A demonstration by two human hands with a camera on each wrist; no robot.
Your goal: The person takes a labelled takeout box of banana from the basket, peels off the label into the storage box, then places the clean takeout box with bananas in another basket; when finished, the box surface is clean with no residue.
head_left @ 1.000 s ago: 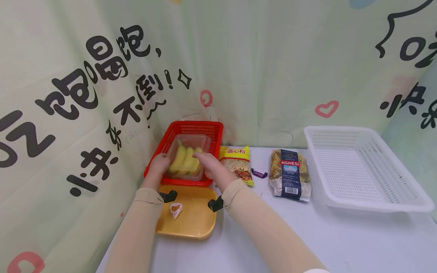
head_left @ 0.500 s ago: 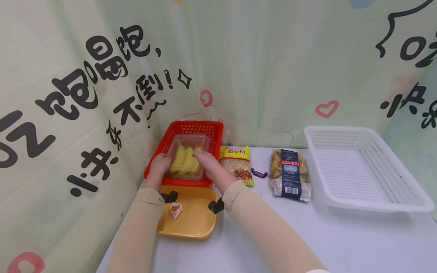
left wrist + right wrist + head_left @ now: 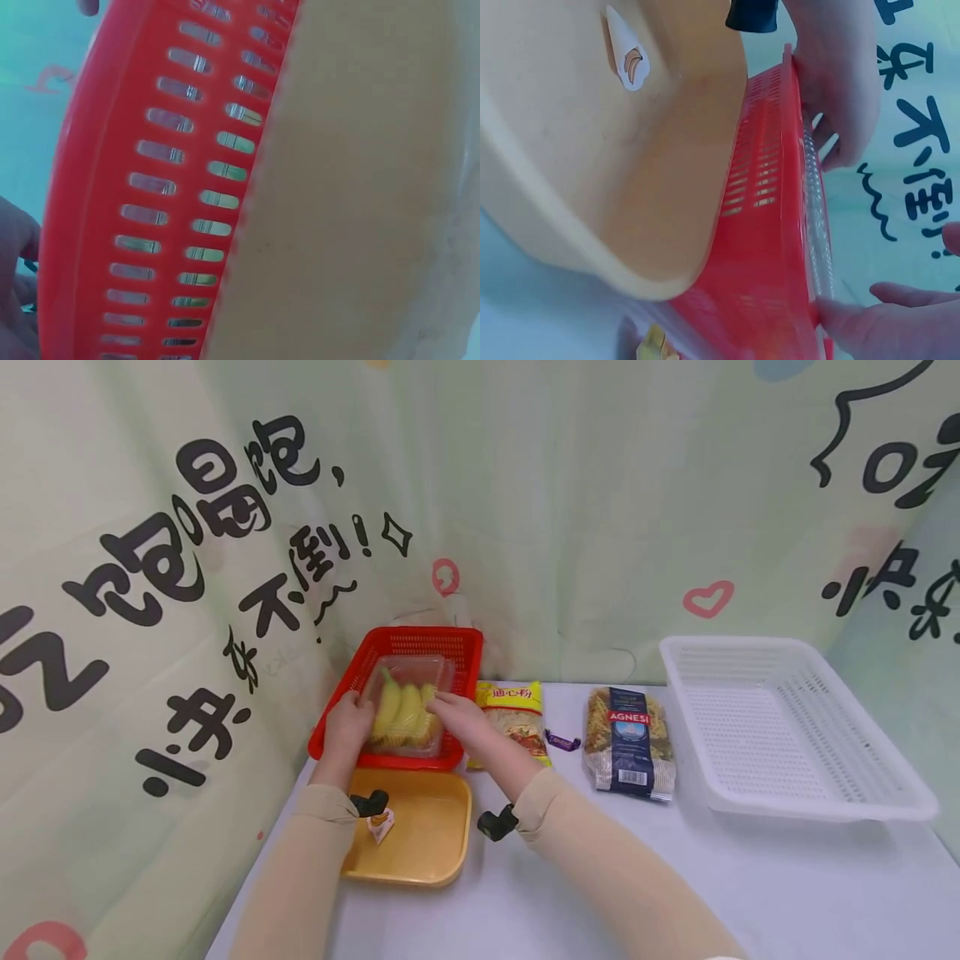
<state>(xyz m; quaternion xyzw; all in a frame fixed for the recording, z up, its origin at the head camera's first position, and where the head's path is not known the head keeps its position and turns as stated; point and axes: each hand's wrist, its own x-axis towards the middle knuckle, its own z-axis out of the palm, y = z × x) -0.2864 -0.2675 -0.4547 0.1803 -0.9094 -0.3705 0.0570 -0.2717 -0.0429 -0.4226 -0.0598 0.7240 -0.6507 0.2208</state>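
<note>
A clear plastic box of bananas (image 3: 405, 708) lies tilted in a red slotted basket (image 3: 471, 668). My left hand (image 3: 348, 727) holds the box's left side; the undersides of its fingers are hidden in the head view. In the right wrist view, the left hand (image 3: 838, 97) reaches over the basket rim at the top. My right hand (image 3: 468, 722) is at the box's right side, thumb over its edge. The right wrist view shows the right hand (image 3: 900, 319) with its fingers loosely spread beside the rim, one touching there.
An orange tray (image 3: 423, 827) with a small banana-printed tag (image 3: 381, 827) stands before the basket. To the right lie a yellow macaroni bag (image 3: 517, 702), a purple wrapped candy (image 3: 562, 741) and an Agnesi pasta bag (image 3: 630, 747). A white basket (image 3: 701, 768) stands at far right.
The head view has shifted slightly. My right wrist has swung outward to the right, and the right thumb has slid a little towards the box's edge. The box stays in the red basket.
</note>
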